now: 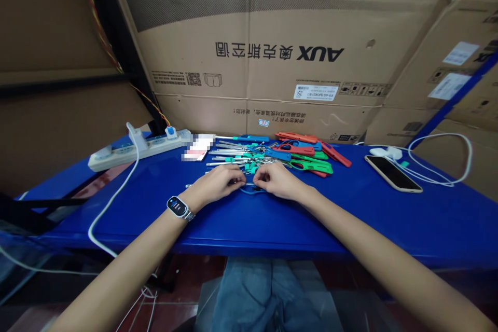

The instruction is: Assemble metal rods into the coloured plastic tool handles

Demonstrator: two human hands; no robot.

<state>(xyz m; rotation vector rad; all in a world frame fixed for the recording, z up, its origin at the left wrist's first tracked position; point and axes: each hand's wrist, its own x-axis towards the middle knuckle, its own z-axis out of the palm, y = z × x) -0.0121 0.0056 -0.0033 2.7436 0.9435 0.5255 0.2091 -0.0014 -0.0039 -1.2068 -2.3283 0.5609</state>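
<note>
In the head view my left hand [221,184] and my right hand [277,179] are close together above the front of a pile, fingers pinched. Between and under them lies a blue long-nosed lighter [252,190]; its metal tip [189,185] sticks out left of my left hand. Both sets of fingertips are closed on it, and they hide most of it. Behind them spreads a pile of parts: metal lighter barrels [222,152], small teal pieces [251,168], and green lighter handles [311,166], blue and red ones among them. A blue lighter [251,138] lies at the back.
A white power strip [150,150] with a cable is at the left, beside a white card [199,146]. At the right lie a phone [392,173] and a white charger with its cable [389,153]. A cardboard wall [249,21] stands behind the blue table [334,223].
</note>
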